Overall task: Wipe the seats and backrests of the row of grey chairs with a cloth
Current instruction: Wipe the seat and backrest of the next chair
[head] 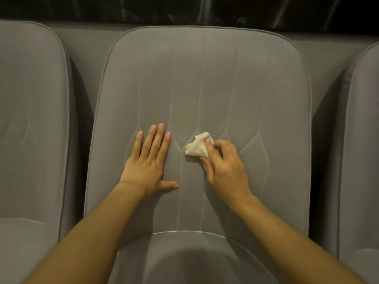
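A grey padded chair backrest (pixel 205 78) with stitched seams fills the middle of the head view. Its seat (pixel 184 259) curves out at the bottom. My left hand (pixel 148 160) lies flat on the backrest, fingers straight and thumb spread to the right. To its right, my right hand (pixel 223 165) grips a small crumpled off-white cloth (pixel 195 147) and holds it against the backrest. Part of the cloth is hidden under my fingers.
A second grey chair (pixel 30 119) stands at the left and a third (pixel 363 140) at the right edge, with dark gaps between them. A dark glossy wall (pixel 184 9) runs behind the row.
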Action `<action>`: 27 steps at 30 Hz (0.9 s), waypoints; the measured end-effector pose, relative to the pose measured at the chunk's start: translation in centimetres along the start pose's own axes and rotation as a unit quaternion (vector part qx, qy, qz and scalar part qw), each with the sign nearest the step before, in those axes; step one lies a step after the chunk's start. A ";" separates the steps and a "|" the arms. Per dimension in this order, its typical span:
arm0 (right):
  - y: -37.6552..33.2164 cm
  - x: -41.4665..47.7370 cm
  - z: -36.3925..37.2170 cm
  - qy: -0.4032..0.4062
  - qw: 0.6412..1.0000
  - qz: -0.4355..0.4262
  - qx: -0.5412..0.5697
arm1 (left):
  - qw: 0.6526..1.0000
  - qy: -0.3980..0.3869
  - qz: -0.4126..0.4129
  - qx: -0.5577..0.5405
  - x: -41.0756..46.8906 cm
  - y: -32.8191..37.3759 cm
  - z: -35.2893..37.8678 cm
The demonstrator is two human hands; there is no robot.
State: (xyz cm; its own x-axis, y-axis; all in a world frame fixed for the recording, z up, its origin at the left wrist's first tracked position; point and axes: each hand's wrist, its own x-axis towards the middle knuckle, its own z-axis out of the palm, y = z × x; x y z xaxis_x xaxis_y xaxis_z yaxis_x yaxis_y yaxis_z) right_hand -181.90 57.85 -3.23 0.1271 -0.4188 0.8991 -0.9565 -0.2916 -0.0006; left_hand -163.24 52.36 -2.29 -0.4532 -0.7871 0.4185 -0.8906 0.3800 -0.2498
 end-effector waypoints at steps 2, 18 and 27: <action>-0.2 1.3 -1.0 0.012 1.000 -0.002 0.013 | 1.000 0.002 0.000 -0.004 0.0 0.0 0.4; -0.4 -4.8 1.7 -0.033 0.999 -0.034 -0.020 | 0.999 0.038 0.033 -0.008 -2.1 0.5 3.1; 0.4 -4.1 2.0 0.048 0.997 0.030 -0.059 | 0.998 0.022 0.059 0.033 -5.5 1.5 5.6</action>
State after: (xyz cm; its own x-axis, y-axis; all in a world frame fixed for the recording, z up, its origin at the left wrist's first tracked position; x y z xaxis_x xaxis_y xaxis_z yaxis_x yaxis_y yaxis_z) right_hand -182.32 57.70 -7.81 0.0480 -0.3467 0.9367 -0.9865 -0.1634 -0.0099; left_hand -161.86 54.55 -9.88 -0.5567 -0.7167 0.4200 -0.8276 0.4349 -0.3548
